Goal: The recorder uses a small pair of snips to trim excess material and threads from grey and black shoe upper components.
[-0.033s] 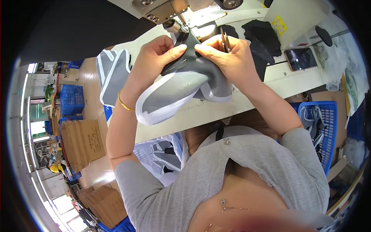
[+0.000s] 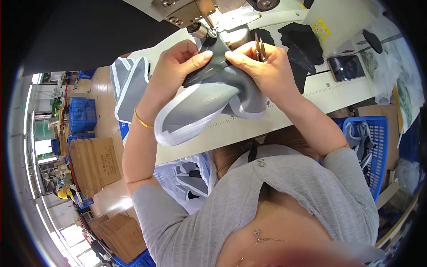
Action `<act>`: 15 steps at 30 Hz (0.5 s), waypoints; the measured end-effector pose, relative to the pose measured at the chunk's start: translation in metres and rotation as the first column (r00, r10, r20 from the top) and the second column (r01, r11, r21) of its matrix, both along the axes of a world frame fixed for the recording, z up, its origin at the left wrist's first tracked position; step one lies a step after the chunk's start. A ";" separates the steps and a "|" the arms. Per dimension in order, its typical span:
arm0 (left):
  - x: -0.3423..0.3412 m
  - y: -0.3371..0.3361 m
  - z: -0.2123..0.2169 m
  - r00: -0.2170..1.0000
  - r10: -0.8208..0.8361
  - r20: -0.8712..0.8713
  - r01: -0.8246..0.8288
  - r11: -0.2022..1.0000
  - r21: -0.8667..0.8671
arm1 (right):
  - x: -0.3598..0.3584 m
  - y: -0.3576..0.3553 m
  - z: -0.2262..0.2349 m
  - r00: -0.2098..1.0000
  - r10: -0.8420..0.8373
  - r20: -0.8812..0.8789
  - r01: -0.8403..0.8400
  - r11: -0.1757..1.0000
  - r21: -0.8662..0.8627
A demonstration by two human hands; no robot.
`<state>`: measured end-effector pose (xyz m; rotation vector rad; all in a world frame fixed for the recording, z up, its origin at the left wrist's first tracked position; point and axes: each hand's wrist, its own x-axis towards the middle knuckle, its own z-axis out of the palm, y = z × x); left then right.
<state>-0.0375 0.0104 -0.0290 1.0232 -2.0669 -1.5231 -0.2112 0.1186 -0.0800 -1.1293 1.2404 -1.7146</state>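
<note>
Lining up the grey piece under the needle

Both hands, left point(image 2: 171, 71) and right point(image 2: 262, 66), pinch the grey piece point(image 2: 209, 95) at 12 o'clock on the worktop point(image 2: 249, 127); the right grip also holds snips point(image 2: 259, 46). Looks like positioning; next needs a flat, steady feed.

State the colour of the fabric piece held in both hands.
Grey with a white edge binding; the fabric piece shows best in the head view.

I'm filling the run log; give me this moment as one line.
left hand: pinches grey fabric piece | right hand: pinches same piece, holds small snips | place: at sewing machine, over white table
</note>
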 end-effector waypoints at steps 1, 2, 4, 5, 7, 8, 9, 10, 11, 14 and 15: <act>0.000 0.001 0.001 0.995 0.021 -0.096 -0.010 0.994 0.111 | 0.001 0.003 0.000 1.000 0.015 0.026 -0.016 0.999 0.039; 0.001 0.001 0.001 0.995 0.020 -0.097 -0.009 0.993 0.114 | 0.001 0.005 -0.001 0.998 0.028 0.052 -0.032 0.996 0.077; 0.003 0.002 0.001 0.998 0.040 -0.049 -0.039 0.999 0.008 | 0.001 0.007 -0.003 0.998 0.032 0.047 -0.035 0.997 0.069; 0.003 0.001 0.000 0.994 0.047 -0.098 -0.043 0.998 0.042 | 0.002 0.008 -0.003 0.998 0.025 0.051 -0.027 0.999 0.044; 0.005 -0.002 -0.001 0.995 0.053 -0.088 -0.049 0.998 0.048 | 0.002 0.008 -0.004 0.998 0.020 0.055 -0.021 1.000 0.019; 0.005 -0.003 -0.001 0.995 0.058 -0.077 -0.054 0.997 0.053 | 0.003 0.008 -0.005 0.998 0.021 0.062 -0.022 1.000 0.016; 0.004 -0.002 0.000 0.995 0.056 -0.077 -0.052 0.997 0.054 | 0.002 0.008 -0.007 0.997 0.020 0.068 -0.021 1.000 0.014; 0.002 0.001 0.002 0.995 0.068 -0.077 -0.064 0.996 0.062 | 0.002 0.008 -0.007 0.998 0.017 0.068 -0.018 1.000 0.014; 0.001 0.003 0.003 0.994 0.080 -0.076 -0.075 0.995 0.069 | 0.001 0.008 -0.007 0.997 0.016 0.072 -0.017 1.000 0.016; 0.001 0.001 0.002 0.991 0.080 -0.111 -0.070 0.993 0.092 | 0.001 0.007 -0.004 0.996 0.022 0.083 -0.023 1.000 0.017; 0.001 0.000 0.002 0.990 0.079 -0.113 -0.068 0.993 0.091 | 0.001 0.007 -0.003 0.996 0.031 0.086 -0.032 0.999 0.015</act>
